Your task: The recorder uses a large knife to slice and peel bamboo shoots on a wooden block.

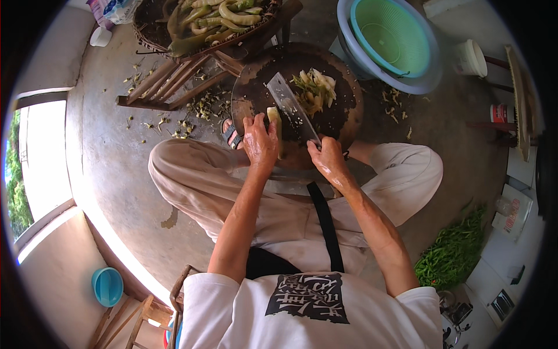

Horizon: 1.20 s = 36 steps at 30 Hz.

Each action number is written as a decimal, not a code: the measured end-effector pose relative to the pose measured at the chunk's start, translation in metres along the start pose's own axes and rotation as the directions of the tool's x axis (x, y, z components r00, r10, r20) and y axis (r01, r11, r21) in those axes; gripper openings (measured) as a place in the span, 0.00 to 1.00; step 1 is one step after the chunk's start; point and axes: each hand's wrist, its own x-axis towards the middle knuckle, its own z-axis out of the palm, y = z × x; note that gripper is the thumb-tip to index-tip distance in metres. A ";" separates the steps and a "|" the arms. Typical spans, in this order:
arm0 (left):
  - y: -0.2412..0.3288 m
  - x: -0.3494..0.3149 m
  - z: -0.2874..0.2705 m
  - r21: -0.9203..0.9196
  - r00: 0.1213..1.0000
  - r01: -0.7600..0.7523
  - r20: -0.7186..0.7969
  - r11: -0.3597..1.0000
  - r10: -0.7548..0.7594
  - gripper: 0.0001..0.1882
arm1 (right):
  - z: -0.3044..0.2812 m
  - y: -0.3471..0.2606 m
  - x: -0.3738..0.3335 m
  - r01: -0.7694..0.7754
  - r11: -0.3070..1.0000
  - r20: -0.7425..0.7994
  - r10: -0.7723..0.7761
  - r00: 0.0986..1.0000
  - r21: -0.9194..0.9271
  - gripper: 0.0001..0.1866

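My left hand (260,139) is closed round a pale green pepper (274,115), pressing it onto a round dark wooden chopping board (247,87). The pepper's cut end points away from me, past my fingertips. A cleaver (292,104) is gripped by its handle in my right hand (329,157). Its broad blade slants up and left across the board, just right of the pepper and apart from it. Cut pepper pieces (314,90) lie in a heap on the far side of the blade, and small bits cling to the blade.
A woven basket (152,42) of long peppers rests on a wooden chair (165,87) at the far left. Nested green and blue basins (427,81) stand far right. Pepper scraps (203,110) litter the floor. Green chillies (453,250) lie in a pile at right.
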 end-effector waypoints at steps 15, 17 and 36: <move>-0.020 -0.010 0.011 -0.071 0.998 -0.035 0.052 0.997 0.039 0.07 | -0.021 -0.020 -0.050 -0.075 0.991 0.142 0.092 0.986 -0.115 0.14; -0.023 -0.009 0.011 -0.062 0.999 -0.024 0.024 0.998 0.026 0.08 | -0.005 -0.021 -0.049 -0.080 0.987 0.116 0.096 0.989 -0.139 0.15; -0.020 -0.011 0.010 -0.249 0.997 -0.064 -0.057 0.966 0.052 0.11 | -0.024 -0.033 -0.032 0.074 0.992 0.064 -0.068 0.996 -0.102 0.10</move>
